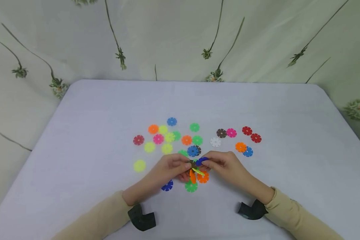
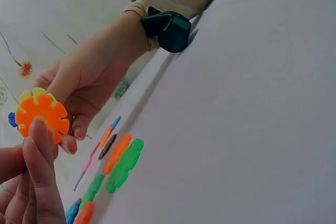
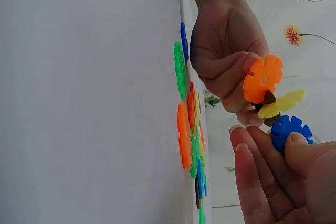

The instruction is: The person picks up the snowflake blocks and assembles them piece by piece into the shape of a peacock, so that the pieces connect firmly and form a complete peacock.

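Note:
My left hand [image 1: 184, 167] pinches a small cluster of slotted plastic discs just above the table: an orange disc [image 3: 262, 78], a yellow disc [image 3: 282, 103] and a brown disc [image 3: 269, 98] joined together. My right hand [image 1: 206, 162] pinches a single blue disc [image 3: 290, 131] and holds it right beside the cluster, at the brown disc. In the left wrist view the orange disc [image 2: 42, 115] faces the camera above my left fingers [image 2: 34, 171], with the right hand [image 2: 89, 87] behind it.
Several loose discs in many colours lie on the white table [image 1: 78, 133]. A green disc [image 1: 191, 186], an orange disc [image 1: 203, 177] and a dark blue disc [image 1: 167, 185] lie under the hands. A flower-patterned cloth [image 1: 168, 40] hangs behind.

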{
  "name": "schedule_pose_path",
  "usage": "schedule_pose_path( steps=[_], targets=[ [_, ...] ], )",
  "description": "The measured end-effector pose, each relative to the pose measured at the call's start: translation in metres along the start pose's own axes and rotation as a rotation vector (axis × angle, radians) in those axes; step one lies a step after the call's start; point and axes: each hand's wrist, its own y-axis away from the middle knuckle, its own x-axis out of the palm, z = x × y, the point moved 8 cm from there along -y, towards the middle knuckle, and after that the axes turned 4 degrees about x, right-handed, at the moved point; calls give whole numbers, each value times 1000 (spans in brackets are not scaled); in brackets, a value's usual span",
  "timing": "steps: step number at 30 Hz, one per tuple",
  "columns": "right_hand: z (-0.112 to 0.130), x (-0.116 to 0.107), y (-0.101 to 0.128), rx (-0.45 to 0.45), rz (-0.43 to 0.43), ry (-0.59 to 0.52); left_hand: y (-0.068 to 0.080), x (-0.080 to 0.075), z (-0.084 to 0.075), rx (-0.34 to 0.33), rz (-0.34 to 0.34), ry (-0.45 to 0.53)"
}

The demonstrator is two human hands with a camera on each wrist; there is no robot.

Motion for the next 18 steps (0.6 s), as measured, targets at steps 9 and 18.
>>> schedule_pose_path(
  steps=[9, 18],
  targets=[
    [4, 6, 4, -76, -65, 194, -4, 6, 3, -61, 3, 114],
    [10, -7, 5, -9, -11, 191, -2, 1, -6, 34, -15, 21]
  ],
)
